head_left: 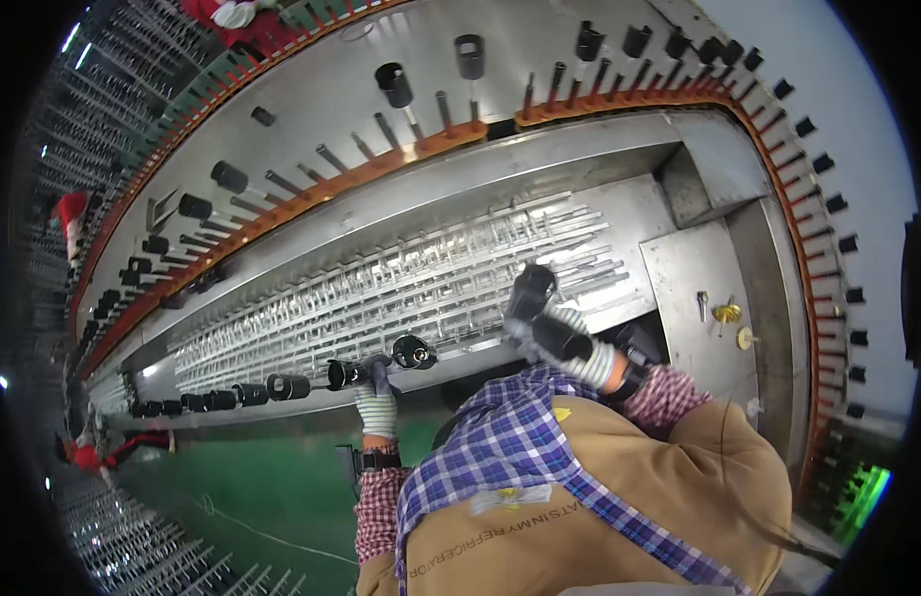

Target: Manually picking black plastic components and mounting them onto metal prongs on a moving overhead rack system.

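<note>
My left hand [377,385], in a striped glove with dark fingers, is at the near edge of the metal trough, between two black cylindrical cups. One open-mouthed black cup [415,352] is just right of its fingertips; another black cup [342,374] touches its left side. The fingers are closed, apparently on the right-hand cup, though the contact is partly hidden. Over the near side of the rack, my right hand [550,328], gloved alike and slightly blurred, grips a black cylindrical cup [534,285]. A dark cylinder [571,345] lies against that hand, too blurred to tell apart.
A metal rack [421,278] of many rods fills the trough. More black cups [250,394] line its near edge leftward. Beyond runs an orange conveyor [381,164] with upright spindles, some carrying cups. Small brass-coloured parts [725,313] lie on the right-hand metal plate. People in red stand far off.
</note>
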The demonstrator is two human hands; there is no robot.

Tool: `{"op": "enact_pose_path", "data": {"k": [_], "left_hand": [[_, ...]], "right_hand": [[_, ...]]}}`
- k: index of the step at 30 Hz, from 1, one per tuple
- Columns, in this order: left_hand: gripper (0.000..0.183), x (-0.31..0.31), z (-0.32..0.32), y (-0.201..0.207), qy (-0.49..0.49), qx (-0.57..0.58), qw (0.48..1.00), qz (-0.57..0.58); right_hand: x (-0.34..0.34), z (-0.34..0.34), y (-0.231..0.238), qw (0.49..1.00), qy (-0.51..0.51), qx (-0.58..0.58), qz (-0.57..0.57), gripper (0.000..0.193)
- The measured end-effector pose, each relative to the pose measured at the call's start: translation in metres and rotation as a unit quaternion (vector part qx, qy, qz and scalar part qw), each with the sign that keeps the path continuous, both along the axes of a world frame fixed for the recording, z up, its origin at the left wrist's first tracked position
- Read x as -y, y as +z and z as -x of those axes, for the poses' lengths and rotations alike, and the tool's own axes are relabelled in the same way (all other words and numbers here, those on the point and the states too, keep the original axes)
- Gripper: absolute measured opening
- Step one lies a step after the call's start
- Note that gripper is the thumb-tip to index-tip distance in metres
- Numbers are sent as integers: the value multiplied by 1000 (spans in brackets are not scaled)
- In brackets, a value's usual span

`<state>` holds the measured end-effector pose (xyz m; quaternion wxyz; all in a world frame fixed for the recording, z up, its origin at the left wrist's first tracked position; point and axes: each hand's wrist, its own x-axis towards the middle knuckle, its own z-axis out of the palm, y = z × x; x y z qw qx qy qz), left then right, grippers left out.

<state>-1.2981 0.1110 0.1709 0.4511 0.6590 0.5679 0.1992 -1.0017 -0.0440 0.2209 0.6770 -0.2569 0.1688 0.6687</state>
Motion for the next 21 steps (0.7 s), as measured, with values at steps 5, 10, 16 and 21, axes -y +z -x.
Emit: {"op": "enact_pose_path", "data": {"k": [5,10,16,21], "left_hand": [[36,-10,-9,10,-57,-37,998,3],[44,-29,18,-34,-89,-42,995,24],[42,-32,21,11,-163,49,984,59],[34,-19,70,25,-122,206,971,-3]], "right_hand": [[14,49,-7,995,-23,96,21,24],[14,57,2,831,11,553,53,24],[4,44,-7,838,-7,476,267,36],[20,63,-75,762,-204,599,135,22]]}}
